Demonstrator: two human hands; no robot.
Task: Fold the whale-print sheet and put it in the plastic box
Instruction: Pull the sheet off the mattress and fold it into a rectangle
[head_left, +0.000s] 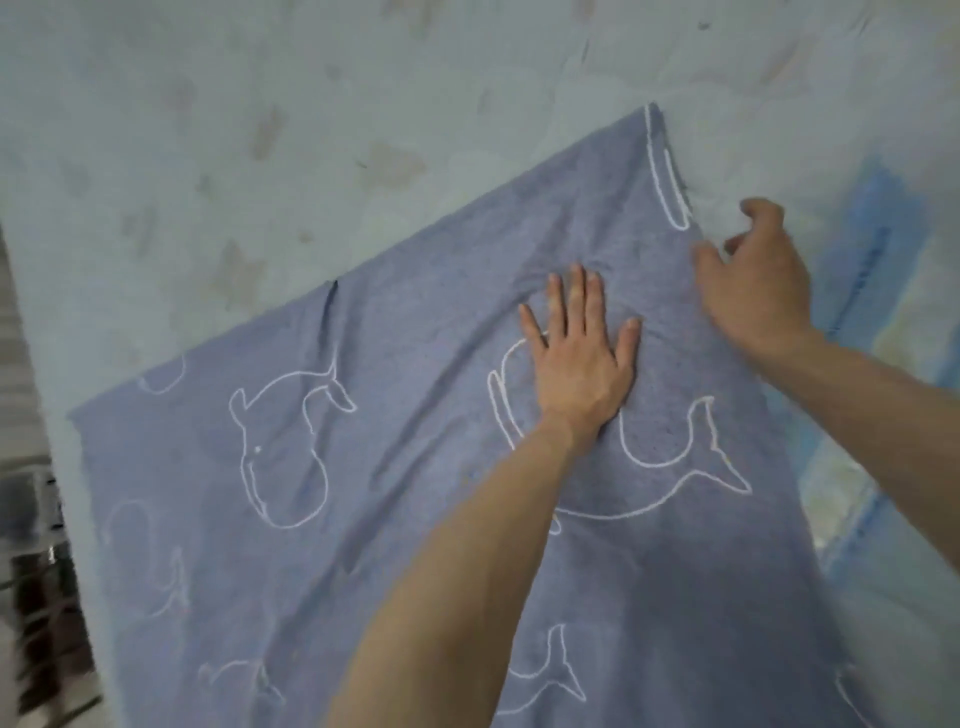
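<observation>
Pale patterned bed (270, 156) under whale-print sheet (395, 467) (spread flat, slightly creased)

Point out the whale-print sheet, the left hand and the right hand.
whale-print sheet (322, 519): head view, flat blue area beside a whale outline.
left hand (584, 364): head view, back of the hand pressed flat on the sheet.
right hand (758, 291): head view, back of the hand at the sheet's right edge.

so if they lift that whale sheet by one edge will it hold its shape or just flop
Probably flop. The sheet looks thin and soft: it creases around the left hand pressing flat on it, and ripples run across it. It likely weighs little for its spread, so a lifted edge should drape and drag the rest. The right hand, fingers loosely curled at the far edge, may bunch it when pulling.
</observation>
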